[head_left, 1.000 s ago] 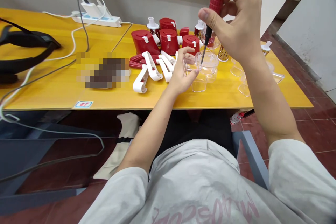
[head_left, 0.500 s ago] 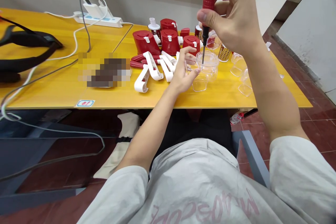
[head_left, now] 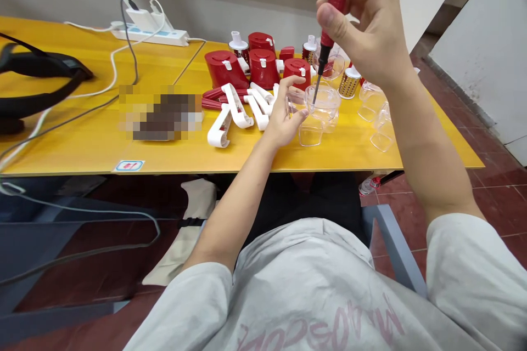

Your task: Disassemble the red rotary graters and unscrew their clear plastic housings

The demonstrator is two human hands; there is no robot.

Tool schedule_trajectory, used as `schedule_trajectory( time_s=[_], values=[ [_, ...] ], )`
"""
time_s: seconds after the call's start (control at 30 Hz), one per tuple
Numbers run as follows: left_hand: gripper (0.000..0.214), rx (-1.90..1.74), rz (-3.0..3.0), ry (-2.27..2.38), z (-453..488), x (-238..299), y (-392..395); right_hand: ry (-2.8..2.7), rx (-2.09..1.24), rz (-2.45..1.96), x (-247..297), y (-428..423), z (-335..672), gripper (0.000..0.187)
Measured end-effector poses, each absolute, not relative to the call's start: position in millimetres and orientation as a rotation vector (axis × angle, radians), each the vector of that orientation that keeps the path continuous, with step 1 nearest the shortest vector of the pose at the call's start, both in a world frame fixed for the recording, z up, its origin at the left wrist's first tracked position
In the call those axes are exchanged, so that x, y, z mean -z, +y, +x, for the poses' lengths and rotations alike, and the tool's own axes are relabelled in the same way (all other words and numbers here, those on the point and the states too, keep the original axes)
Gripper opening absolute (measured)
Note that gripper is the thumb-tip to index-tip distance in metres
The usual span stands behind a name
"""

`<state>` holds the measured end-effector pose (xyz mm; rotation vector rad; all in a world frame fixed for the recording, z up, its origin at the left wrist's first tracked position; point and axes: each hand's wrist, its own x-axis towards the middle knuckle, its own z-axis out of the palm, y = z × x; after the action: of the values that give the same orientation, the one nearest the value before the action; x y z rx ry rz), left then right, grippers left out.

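Note:
My right hand is closed round a red-handled screwdriver, held nearly upright. Its thin shaft points down into a clear plastic housing on the yellow table. My left hand grips the left side of that clear housing with curled fingers and steadies it. Just left of this hand lie white curved handles. Behind them stand three red plastic bodies.
More clear plastic parts and a perforated metal drum lie to the right. A white power strip with cables sits at the back, a black headset at the far left. A blurred patch lies mid-table.
The screwdriver stays in the clear housing while its handle shifts slightly left, then right, in my right fingers. My left hand keeps its grip on the housing.

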<state>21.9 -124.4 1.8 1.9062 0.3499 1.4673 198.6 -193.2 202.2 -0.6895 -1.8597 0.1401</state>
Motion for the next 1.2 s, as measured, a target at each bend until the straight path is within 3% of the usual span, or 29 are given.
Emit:
schedule_trajectory(
  time_s=[0.1,0.27,0.43,0.53,0.67,0.87,1.07,1.2],
  values=[
    [0.079,-1.469,1.899,0.331,22.0,-2.4,-125.1,-1.813,-0.014,-0.674,-204.4,-195.8,193.7,0.021],
    [0.080,-1.490,1.911,0.330,22.9,-1.5,-123.8,-1.865,-0.240,-0.613,-207.6,-200.7,193.4,0.040],
    [0.083,-1.488,1.924,0.352,23.1,-0.5,-124.9,-1.864,-0.069,-0.689,-205.6,-198.4,191.7,0.016],
    [0.080,-1.499,1.926,0.330,23.4,0.6,-124.2,-1.821,-0.027,-0.721,-203.2,-194.7,190.3,0.022],
    [0.080,-1.527,1.958,0.294,23.5,3.9,-119.7,-1.816,-0.307,-0.633,-202.8,-196.7,191.2,0.038],
    [0.082,-1.549,1.987,0.258,23.6,8.5,-114.4,-1.785,-0.018,-0.663,-203.2,-200.8,190.7,0.017],
    [0.079,-1.553,1.989,0.236,23.8,7.1,-114.7,-1.733,-0.319,-0.473,-193.3,-190.8,191.0,0.037],
    [0.078,-1.549,2.001,0.235,23.4,7.4,-114.8,-1.694,-0.096,-0.521,-185.5,-187.8,187.3,0.023]
  ],
)
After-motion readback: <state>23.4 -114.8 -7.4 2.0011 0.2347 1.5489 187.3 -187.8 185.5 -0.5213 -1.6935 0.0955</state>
